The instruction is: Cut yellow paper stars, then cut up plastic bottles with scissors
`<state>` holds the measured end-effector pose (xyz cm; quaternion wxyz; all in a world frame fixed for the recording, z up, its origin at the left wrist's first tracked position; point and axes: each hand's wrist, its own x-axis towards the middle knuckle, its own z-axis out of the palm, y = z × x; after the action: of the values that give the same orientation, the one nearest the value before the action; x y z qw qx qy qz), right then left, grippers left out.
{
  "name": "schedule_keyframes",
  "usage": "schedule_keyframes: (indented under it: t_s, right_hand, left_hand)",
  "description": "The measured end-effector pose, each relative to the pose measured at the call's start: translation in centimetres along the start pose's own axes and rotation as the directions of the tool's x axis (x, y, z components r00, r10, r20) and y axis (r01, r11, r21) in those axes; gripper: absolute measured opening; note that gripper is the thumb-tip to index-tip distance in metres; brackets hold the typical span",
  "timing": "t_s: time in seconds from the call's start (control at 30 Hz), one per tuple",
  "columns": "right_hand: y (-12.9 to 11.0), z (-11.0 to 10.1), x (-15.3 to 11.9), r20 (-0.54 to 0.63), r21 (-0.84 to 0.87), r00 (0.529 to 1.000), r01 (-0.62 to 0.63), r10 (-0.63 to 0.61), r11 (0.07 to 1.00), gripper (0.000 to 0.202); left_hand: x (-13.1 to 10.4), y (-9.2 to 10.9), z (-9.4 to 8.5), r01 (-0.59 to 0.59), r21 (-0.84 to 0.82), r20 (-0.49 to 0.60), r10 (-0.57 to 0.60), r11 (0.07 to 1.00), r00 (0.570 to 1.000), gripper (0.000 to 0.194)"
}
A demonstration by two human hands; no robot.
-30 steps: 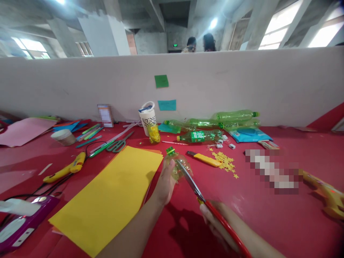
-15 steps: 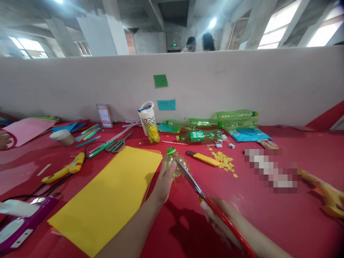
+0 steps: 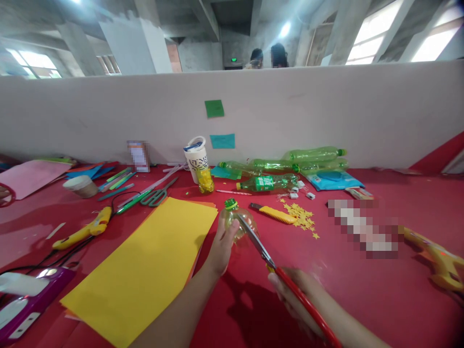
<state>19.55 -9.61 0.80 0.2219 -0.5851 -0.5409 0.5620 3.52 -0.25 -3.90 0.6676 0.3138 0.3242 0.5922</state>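
My left hand (image 3: pixel 224 244) is closed round the top part of a clear plastic bottle (image 3: pixel 247 223) with a green cap (image 3: pixel 231 204), its thumb pressed on the near side. A pair of scissors (image 3: pixel 261 249) with long steel blades and red handles is gripped in my right hand (image 3: pixel 300 297). The blade tips lie against the bottle top beside my left thumb; whether they cut into the plastic I cannot tell. My right fingers partly cover the handles.
Yellow paper sheets (image 3: pixel 145 270) lie left of my left hand. Beyond the bottle top are a yellow utility knife (image 3: pixel 277 214), small yellow stars (image 3: pixel 302 216), green bottles (image 3: pixel 268 183) and a paper cup (image 3: pixel 194 162). Glue guns (image 3: pixel 85 229) lie at both sides; a purple power strip (image 3: pixel 47 295) is at front left.
The view has shifted very slightly. My hands, the bottle top and the scissors keep nearly the same pose.
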Motion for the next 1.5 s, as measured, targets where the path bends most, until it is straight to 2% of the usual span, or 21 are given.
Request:
schedule_keyframes:
  t_s: [0.23,0.53,0.67,0.8,0.93,1.07,1.13,1.23,1.33,1.5]
  right_hand:
    - [-0.9,-0.5,-0.7,0.07,0.011,0.997,-0.014,0.013,1.0,0.052]
    - [-0.2,-0.2,-0.2,-0.032,-0.068,0.999,-0.044,0.042,0.997,0.051]
    - [0.0,-0.2,-0.1,-0.042,-0.09,0.999,-0.012,0.008,0.996,0.053]
    - [-0.3,-0.4,-0.1,-0.025,-0.061,0.999,-0.048,0.047,0.997,0.054]
    - [-0.3,-0.6,-0.5,0.081,0.068,0.997,-0.026,0.021,0.997,0.052]
    - [0.7,-0.6,-0.7,0.095,0.086,0.993,-0.073,0.065,0.994,0.052]
    - [1.0,-0.8,-0.8,0.053,0.03,0.996,-0.069,0.067,0.997,0.051]
    - [0.6,-1.7,-0.9,-0.014,-0.199,0.999,0.027,-0.03,0.98,0.048]
    - [-0.1,-2.7,-1.0,0.042,-0.424,0.991,0.131,-0.125,0.896,0.045]
    - [-0.3,-2.9,-0.9,0.074,-0.545,0.994,0.105,-0.077,0.832,0.048]
  left_hand:
    - [-0.2,0.2,0.0,-0.006,0.008,0.008,0.006,1.0,1.0,0.054]
    - [-0.2,0.3,0.1,-0.026,0.089,0.018,0.024,0.996,1.0,0.046]
    - [-0.3,0.6,0.2,-0.059,0.189,0.052,0.05,0.98,0.997,0.043]
    - [-0.5,0.9,0.3,-0.109,0.232,0.092,0.09,0.967,0.992,0.038]
    - [-0.2,1.0,0.4,-0.058,0.149,0.078,0.047,0.987,0.996,0.035]
    - [0.5,1.9,0.2,-0.009,-0.086,0.063,0.014,0.996,0.998,0.029]
    - [0.8,2.6,0.0,0.047,-0.182,0.069,-0.035,0.982,0.997,0.028]
    - [1.0,3.4,-0.2,0.118,-0.28,0.085,-0.098,0.953,0.992,0.031]
    - [1.0,3.7,-0.3,0.131,-0.328,0.065,-0.116,0.936,0.991,0.029]
    - [1.1,3.6,-0.3,0.115,-0.336,0.017,-0.116,0.935,0.993,0.02]
